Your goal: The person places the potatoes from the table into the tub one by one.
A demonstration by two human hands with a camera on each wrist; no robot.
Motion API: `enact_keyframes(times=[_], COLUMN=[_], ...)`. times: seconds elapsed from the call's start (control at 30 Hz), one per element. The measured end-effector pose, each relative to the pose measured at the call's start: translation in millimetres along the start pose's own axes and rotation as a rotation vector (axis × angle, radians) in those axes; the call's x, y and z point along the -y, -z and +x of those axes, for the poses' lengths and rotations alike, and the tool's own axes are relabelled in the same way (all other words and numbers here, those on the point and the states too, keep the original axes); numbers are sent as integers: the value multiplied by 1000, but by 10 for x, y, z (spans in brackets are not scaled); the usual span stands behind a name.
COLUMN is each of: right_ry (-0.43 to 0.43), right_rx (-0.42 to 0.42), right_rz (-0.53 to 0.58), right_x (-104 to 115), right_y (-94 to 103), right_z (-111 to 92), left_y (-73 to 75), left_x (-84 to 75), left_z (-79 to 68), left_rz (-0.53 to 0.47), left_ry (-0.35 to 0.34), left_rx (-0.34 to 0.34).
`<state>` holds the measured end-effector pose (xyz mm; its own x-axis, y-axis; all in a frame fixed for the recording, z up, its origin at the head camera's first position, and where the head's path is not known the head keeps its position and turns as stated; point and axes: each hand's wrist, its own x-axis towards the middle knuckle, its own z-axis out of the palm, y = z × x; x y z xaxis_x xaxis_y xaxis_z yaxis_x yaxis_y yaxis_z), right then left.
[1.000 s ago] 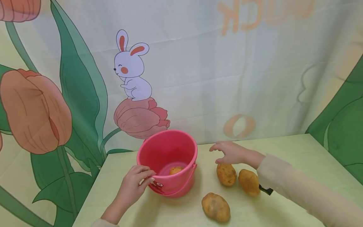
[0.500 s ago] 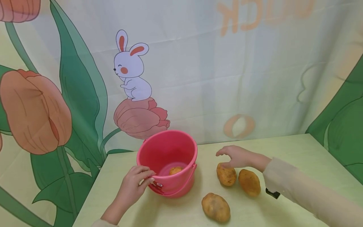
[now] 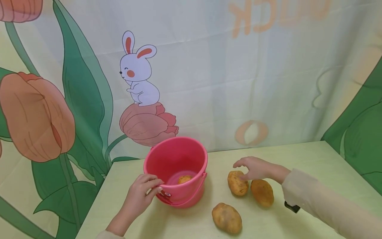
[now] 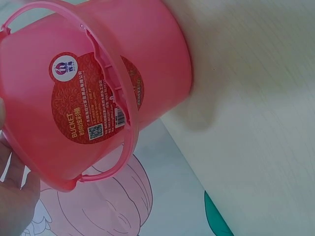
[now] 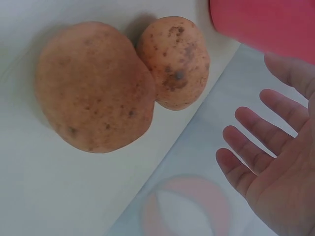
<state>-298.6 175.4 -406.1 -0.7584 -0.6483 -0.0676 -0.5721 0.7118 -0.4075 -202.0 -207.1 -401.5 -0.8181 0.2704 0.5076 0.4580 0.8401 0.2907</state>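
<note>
A pink plastic bucket (image 3: pixel 191 196) stands on the table, tilted a little, with one potato (image 3: pixel 185 179) visible inside. My left hand (image 3: pixel 141 191) pinches its near-left rim between thumb and fingers. In the left wrist view the bucket's red label (image 4: pixel 88 103) and handle (image 4: pixel 130 123) show. To the right, my right hand (image 3: pixel 255 167) hovers with spread fingers over a speckled potato (image 3: pixel 237 186), holding nothing. Beside that lies a second potato (image 3: pixel 262 194), and a third potato (image 3: pixel 227 218) rests nearer the front. The right wrist view shows the open palm (image 5: pixel 285 172) apart from both potatoes.
The pale green table (image 3: pixel 313 186) ends at a printed cloth backdrop (image 3: pixel 215 83) with a rabbit and tulips. A black device (image 3: pixel 291 207) sits under the right wrist.
My right hand has moved right and slightly down, away from the bucket, over the potatoes. The left hand and the bucket have stayed in place.
</note>
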Motion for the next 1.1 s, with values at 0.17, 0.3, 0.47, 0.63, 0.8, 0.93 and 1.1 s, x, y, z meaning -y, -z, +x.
enact_keyframes(times=[0.17, 0.3, 0.47, 0.63, 0.8, 0.93, 1.1], right_ry=[-11, -14, -14, -33, -42, -38, -52], right_rx=[3, 3, 5, 24, 27, 20, 22], right_rz=[22, 47, 71, 88, 110, 117, 151], right_x=[-39, -65, -133, -236, -320, -357, -391], right_y=[-30, -43, -63, -94, -111, -116, -128], right_z=[-29, -64, -116, -172, -231, -281, -341], left_y=[-4, -4, 4, 10, 10, 13, 14], left_x=[12, 15, 10, 4, -6, -14, -20], left_z=[-1, 2, 4, 1, 9, 12, 9], left_rz=[-3, -5, -8, -10, -9, -8, -8], left_ry=[-7, -9, -9, 8, 27, 34, 38], left_rx=[0, 2, 3, 14, 24, 28, 30])
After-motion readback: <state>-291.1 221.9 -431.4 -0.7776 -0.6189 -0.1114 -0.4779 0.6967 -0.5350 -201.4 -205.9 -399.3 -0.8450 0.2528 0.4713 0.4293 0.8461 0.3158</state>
